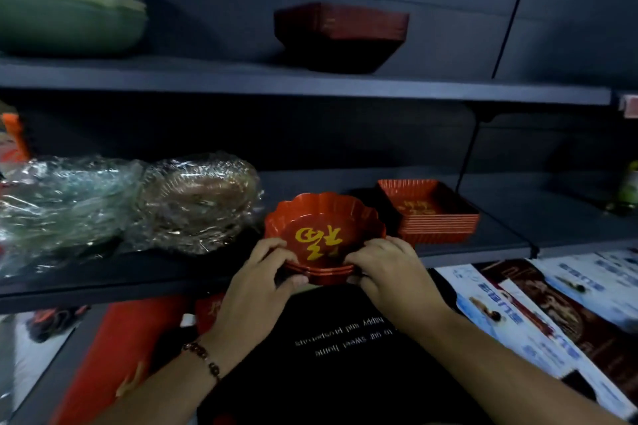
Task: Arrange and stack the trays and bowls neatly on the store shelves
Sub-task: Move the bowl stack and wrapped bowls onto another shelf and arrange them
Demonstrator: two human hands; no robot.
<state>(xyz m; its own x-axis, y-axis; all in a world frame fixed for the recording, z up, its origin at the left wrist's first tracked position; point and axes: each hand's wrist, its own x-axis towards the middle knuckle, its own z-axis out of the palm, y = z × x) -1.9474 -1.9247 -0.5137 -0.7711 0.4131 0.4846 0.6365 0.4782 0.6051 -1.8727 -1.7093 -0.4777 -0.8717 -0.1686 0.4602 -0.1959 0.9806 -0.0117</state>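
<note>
From the head view, the left hand [267,260] and the right hand [386,264] both grip the near rim of a small stack of red scalloped plastic bowls [324,217] with a gold sign inside, at the front edge of the dark middle shelf [103,281]. The fingers hide part of the rim. Just beside it sits a stack of red square ribbed trays [431,214]. Shiny plastic-wrapped dishes [193,203] on the left look blurry.

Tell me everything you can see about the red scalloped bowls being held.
The red scalloped bowls look like glossy plastic, a few nested, with a yellow character painted inside the top one. They sit upright at the front edge of the middle shelf, beside the square trays. The left hand and right hand grip the near rims.
</note>
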